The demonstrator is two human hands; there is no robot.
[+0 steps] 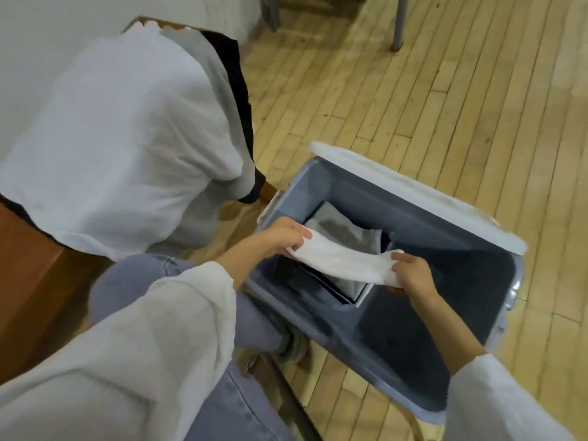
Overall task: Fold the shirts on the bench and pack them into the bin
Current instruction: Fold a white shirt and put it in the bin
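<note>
Holding a folded white shirt point(343, 261) up in the air over the open bin point(350, 192) — not set down yet. Gripped at both ends: left hand point(283, 237) curled round the end by the bin's left rim, thumb on top, and right hand point(413, 276) pinching the other end out over the middle of the bin. Sagging a little between the two hands.

Down on the bin's bottom, tucked into the far left corner: a stack of folded shirts point(337, 222), a gray one on top. Plenty of bare bottom toward the right wall. White lid point(413, 194) lying along the far rim.

Up at the left, on the bench point(25, 265): a pile of shirts point(121, 138) hanging over the end, white on top, gray and black peeking out under. Looks like more folding to come.

Now for doing this step well, as a best guess:

- Keep both hands level to stop the fold from falling open.
- Go down slowly, straight onto the stack, not in at a slant.
- Line up the edges with the gray shirt below.
- Watch the left rim — easy to bump with the knuckles or catch with the cloth.
- Let go only with the shirt lying flat, both ends at once.
- Slide the fingers out sideways, not up, to keep from dragging the top layer.
- Pat once to press out the air.
</note>
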